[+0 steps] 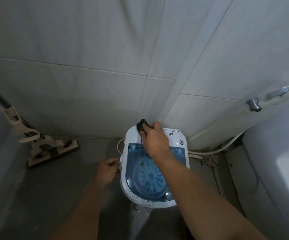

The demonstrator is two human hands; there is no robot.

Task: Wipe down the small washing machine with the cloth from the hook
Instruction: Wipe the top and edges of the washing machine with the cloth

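A small white washing machine (pixel 178 135) with a clear blue lid (pixel 150 177) stands on the floor in the wall corner. My right hand (pixel 155 139) is shut on a dark cloth (pixel 141 126) and presses it on the machine's white top panel at the back left. My left hand (pixel 108 170) grips the machine's left edge by a small white tab. Through the lid I see the blue pulsator and a few brown specks. Chipped patches mark the front rim.
A flat mop (pixel 51 149) leans against the tiled wall at the left, its head on the floor. White hoses (pixel 214 149) run along the floor to the right. A larger white appliance (pixel 279 161) fills the right side, with a metal tap (pixel 253 104) above it.
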